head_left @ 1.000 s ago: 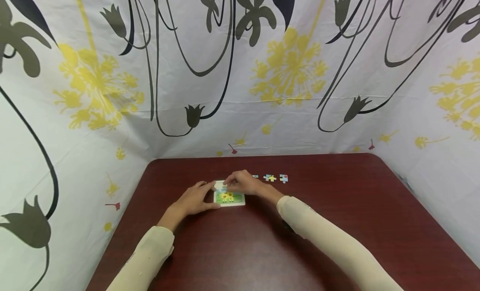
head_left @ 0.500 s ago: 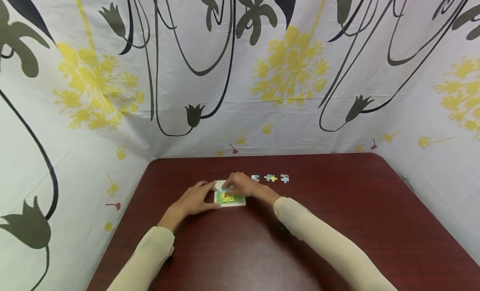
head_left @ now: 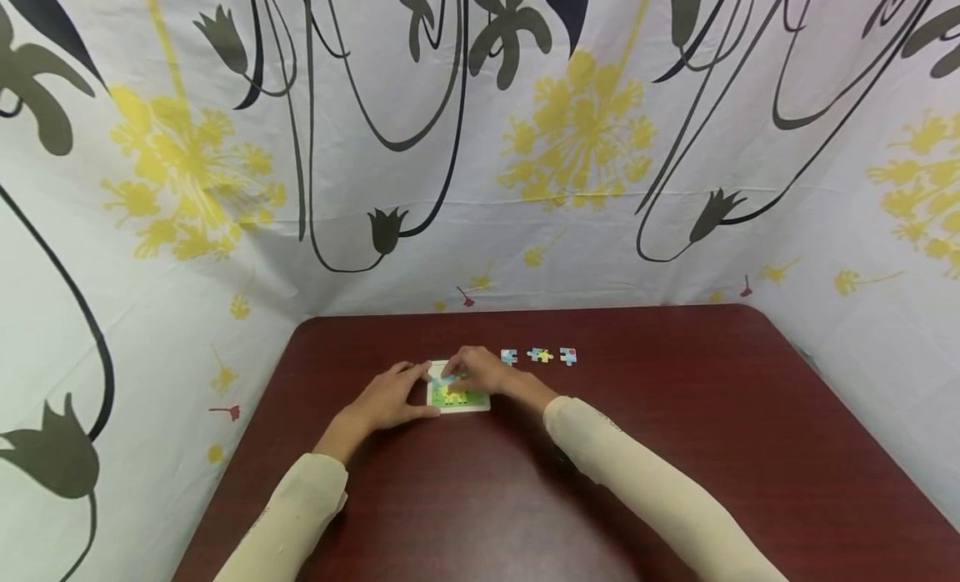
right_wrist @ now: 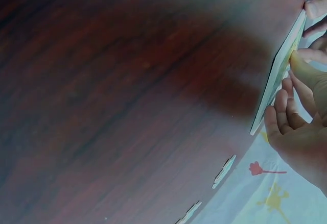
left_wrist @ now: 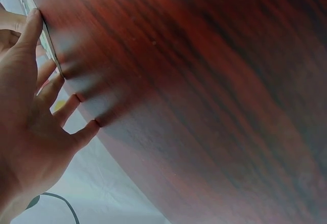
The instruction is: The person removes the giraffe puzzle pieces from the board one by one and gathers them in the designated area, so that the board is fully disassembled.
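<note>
Three loose puzzle pieces (head_left: 540, 355) lie in a row on the dark red wood-grain counter (head_left: 465, 499), apart from one another. They run from two o'clock toward three o'clock of the puzzle board (head_left: 472, 398): the nearest shows white and blue, the middle one blue and yellow, the last blue with a red spot.

The puzzle board lies flat nearer the counter's twelve o'clock edge, a white border around a picture in green, yellow and light blue; whether it bears lettering cannot be told at this size.

Of the hands, the left hand (head_left: 382, 398) is at nine o'clock of the board, fingers spread, its thumb at the board's seven o'clock corner and its index finger at the ten o'clock corner. The left wrist view shows its outer fingertips down at the counter just beside the board.

The right hand (head_left: 480, 369) reaches over the one o'clock corner, bent thumb and index finger at the board's face; whether they pinch a piece cannot be told. Pale sleeves (head_left: 645, 482) enter from seven and four o'clock, with fine marks too small to read. Patterned white cloth (head_left: 450, 282) rises beyond twelve o'clock.
</note>
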`<act>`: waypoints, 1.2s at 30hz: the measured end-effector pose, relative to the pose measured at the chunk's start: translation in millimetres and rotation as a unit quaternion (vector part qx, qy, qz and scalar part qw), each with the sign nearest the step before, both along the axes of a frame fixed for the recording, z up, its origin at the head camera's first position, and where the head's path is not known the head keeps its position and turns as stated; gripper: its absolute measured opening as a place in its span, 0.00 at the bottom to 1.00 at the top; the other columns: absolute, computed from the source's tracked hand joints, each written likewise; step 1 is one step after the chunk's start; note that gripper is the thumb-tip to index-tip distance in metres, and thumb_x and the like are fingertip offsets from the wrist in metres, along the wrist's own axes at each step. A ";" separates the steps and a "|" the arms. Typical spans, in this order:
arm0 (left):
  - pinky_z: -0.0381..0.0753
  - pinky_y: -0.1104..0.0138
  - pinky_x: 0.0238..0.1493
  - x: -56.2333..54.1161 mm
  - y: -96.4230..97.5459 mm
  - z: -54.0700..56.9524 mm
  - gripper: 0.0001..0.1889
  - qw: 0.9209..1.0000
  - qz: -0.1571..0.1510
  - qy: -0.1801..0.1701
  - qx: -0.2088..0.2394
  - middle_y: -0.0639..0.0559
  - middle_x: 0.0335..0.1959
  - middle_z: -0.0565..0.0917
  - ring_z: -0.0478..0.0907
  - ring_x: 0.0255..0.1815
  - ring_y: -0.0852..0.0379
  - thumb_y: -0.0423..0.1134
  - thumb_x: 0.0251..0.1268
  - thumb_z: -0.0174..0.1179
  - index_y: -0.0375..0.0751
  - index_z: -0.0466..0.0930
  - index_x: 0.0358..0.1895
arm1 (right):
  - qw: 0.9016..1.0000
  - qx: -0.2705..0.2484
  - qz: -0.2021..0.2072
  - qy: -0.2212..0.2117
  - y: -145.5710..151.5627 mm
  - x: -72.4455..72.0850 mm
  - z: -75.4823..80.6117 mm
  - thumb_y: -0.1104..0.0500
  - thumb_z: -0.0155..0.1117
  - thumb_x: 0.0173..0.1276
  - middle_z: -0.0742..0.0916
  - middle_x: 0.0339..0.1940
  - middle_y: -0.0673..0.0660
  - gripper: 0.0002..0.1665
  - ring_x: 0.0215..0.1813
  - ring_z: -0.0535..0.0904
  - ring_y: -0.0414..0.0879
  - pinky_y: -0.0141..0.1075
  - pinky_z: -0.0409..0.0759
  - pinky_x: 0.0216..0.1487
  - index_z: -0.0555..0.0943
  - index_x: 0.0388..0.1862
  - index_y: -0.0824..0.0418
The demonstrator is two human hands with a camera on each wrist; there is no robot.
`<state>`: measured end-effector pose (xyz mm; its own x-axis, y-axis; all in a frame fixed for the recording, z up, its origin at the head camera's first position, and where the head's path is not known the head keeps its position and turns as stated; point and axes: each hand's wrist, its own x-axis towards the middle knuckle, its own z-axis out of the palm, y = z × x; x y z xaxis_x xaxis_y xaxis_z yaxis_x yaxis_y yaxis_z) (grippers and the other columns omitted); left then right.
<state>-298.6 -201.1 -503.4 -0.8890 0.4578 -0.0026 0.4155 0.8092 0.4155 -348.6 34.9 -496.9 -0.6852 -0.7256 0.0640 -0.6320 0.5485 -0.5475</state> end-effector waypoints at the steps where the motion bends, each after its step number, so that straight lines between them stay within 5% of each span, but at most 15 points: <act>1: 0.72 0.41 0.67 0.0 0.0 -0.3 0.46 1.000 0.001 -0.001 0.001 0.49 0.69 0.76 0.69 0.74 0.41 0.65 0.63 0.70 0.45 0.66 0.79 | 1.000 0.001 -0.004 -0.003 -0.3 0.0 0.1 0.64 0.72 0.71 0.84 0.50 0.60 0.13 0.53 0.83 0.53 0.39 0.83 0.54 0.87 0.53 0.65; 10: 0.72 0.42 0.67 0.2 0.3 0.6 0.46 1.000 0.004 -0.006 -0.003 0.48 0.70 0.75 0.68 0.74 0.42 0.64 0.63 0.70 0.45 0.66 0.79 | 0.999 0.008 -0.038 -0.002 -2.5 1.3 1.1 0.61 0.75 0.69 0.88 0.45 0.54 0.11 0.48 0.85 0.47 0.36 0.83 0.50 0.87 0.49 0.58; 26: 0.71 0.43 0.68 1.3 1.3 0.2 0.47 1.000 0.004 -0.015 -0.008 0.50 0.70 0.74 0.68 0.75 0.43 0.66 0.64 0.68 0.46 0.64 0.80 | 0.998 -0.045 -0.034 0.019 1.9 5.4 -8.3 0.63 0.74 0.70 0.90 0.41 0.53 0.12 0.43 0.87 0.41 0.31 0.84 0.46 0.85 0.50 0.58; 36: 0.69 0.39 0.69 1.1 1.9 2.8 0.38 1.000 -0.007 -0.009 -0.003 0.52 0.68 0.78 0.63 0.78 0.41 0.57 0.76 0.60 0.43 0.63 0.81 | 0.998 -0.055 -0.031 0.014 2.0 3.4 -8.9 0.64 0.74 0.69 0.90 0.40 0.53 0.11 0.43 0.86 0.40 0.28 0.83 0.45 0.85 0.49 0.59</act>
<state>-297.5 -199.2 -500.6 -0.8821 0.4706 -0.0216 0.4195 0.8054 0.4188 -345.2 36.9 -505.8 -0.7259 -0.6689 0.1602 -0.6142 0.5256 -0.5886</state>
